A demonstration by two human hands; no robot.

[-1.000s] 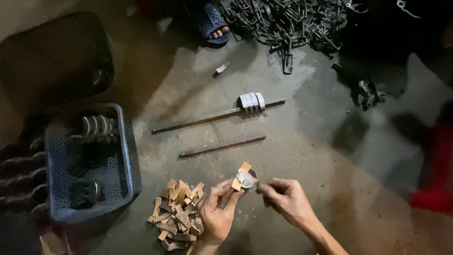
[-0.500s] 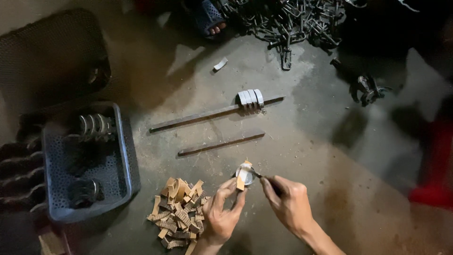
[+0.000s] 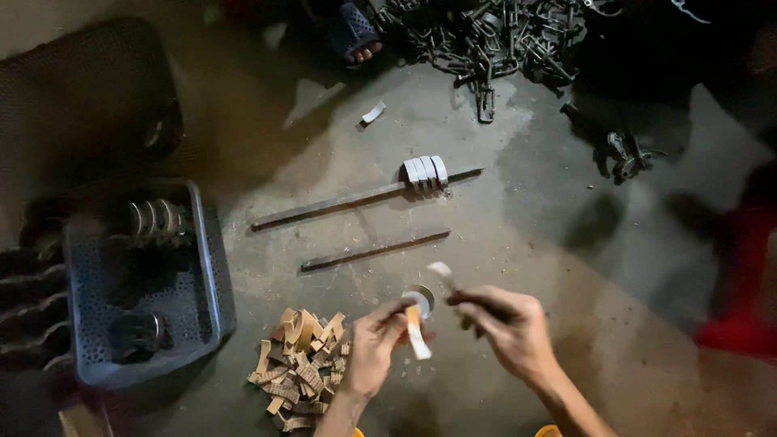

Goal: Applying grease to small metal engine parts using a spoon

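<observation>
My left hand (image 3: 374,344) holds a small curved metal piece (image 3: 421,300) with a tan lining strip (image 3: 417,336) hanging from it. My right hand (image 3: 506,324) grips a thin tool (image 3: 443,273) whose pale tip points at that piece. Both hands hover low over the concrete floor, just right of a pile of tan ribbed strips (image 3: 299,368). Beyond the hands lie two long metal bars; the far bar (image 3: 324,208) carries several pale curved pieces (image 3: 426,171), and the near bar (image 3: 374,248) is bare.
A blue perforated basket (image 3: 206,267) at the left holds dark round parts and a row of metal rings. A heap of dark metal hardware (image 3: 494,36) lies at the top. Another person's sandalled foot (image 3: 356,36) rests nearby. A red object (image 3: 740,283) stands right.
My hands have drifted slightly down and right in view. The right hand has brought the tool up against the piece held in the left hand, and the tan strip now hangs downward.
</observation>
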